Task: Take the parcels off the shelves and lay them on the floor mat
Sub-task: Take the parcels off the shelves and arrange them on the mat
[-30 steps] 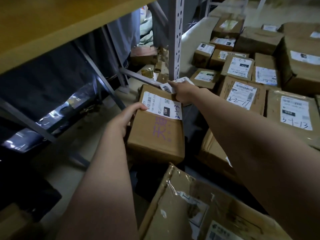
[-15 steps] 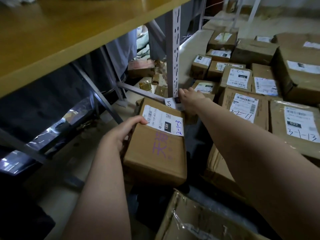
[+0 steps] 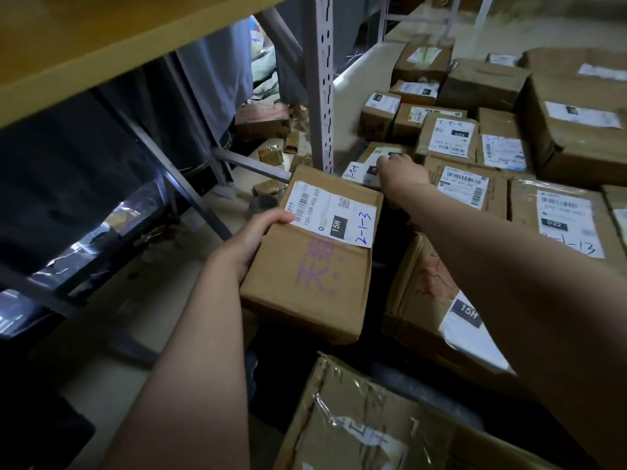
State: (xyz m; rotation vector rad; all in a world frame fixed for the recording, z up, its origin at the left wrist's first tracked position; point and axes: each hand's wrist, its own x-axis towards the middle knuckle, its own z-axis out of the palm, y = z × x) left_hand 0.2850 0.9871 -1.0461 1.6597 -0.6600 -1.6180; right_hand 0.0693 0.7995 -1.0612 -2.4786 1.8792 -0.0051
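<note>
The yellow shelf fills the upper left, with its grey upright at top centre. Laid parcels crowd the right half, packed edge to edge, so free ground looks scarce. The brown box sits mid-frame. The left hand grips its left edge, thumb on the label. It would be best to support it from underneath and lower it flat into the dark gap beside it, label up. Past its far corner the right hand lies on a small white-labelled packet. I cannot tell whether those fingers grip it. The upright stands close to that reach.
</note>
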